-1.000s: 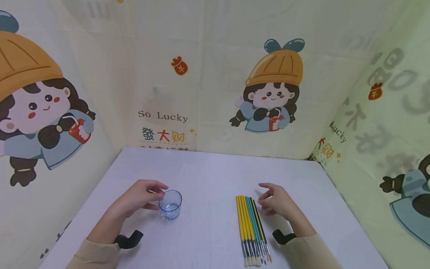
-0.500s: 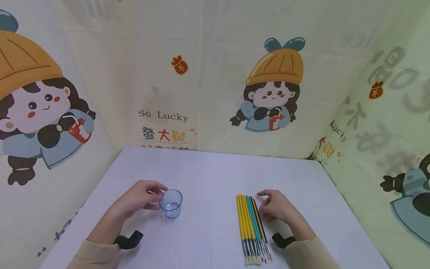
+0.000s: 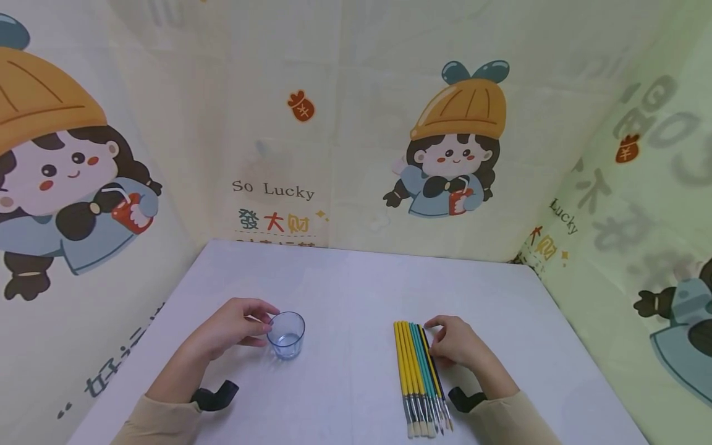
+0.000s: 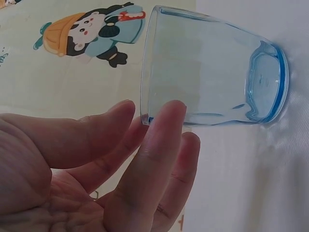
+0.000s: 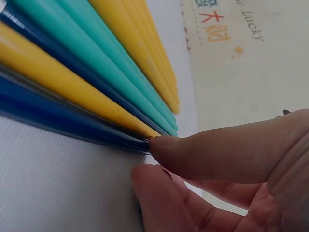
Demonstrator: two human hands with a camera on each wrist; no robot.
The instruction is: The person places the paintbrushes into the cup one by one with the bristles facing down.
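A clear bluish glass [image 3: 286, 337] stands upright on the white table, left of the middle. My left hand [image 3: 236, 324] is at its left side, fingers loosely bent; in the left wrist view a fingertip [image 4: 169, 113] overlaps the wall of the glass [image 4: 207, 67] near the rim, and whether it touches I cannot tell. On the right, yellow, teal and dark blue paintbrushes [image 3: 414, 364] lie side by side, bristles towards me. My right hand [image 3: 456, 340] is at their handle ends. Its thumb [image 5: 178, 150] meets the end of the outermost dark blue paintbrush [image 5: 63, 113], the fingers slightly bent below.
The white table [image 3: 345, 296] is bounded by a printed cloth backdrop [image 3: 356, 154] at the back and both sides. A black curved piece [image 3: 216, 395] sticks out at the left wrist, another black piece [image 3: 467, 400] at the right wrist.
My right hand has come down and to the left onto the paintbrush handle ends, its fingers drawing closer together. The left hand has stayed beside the glass.
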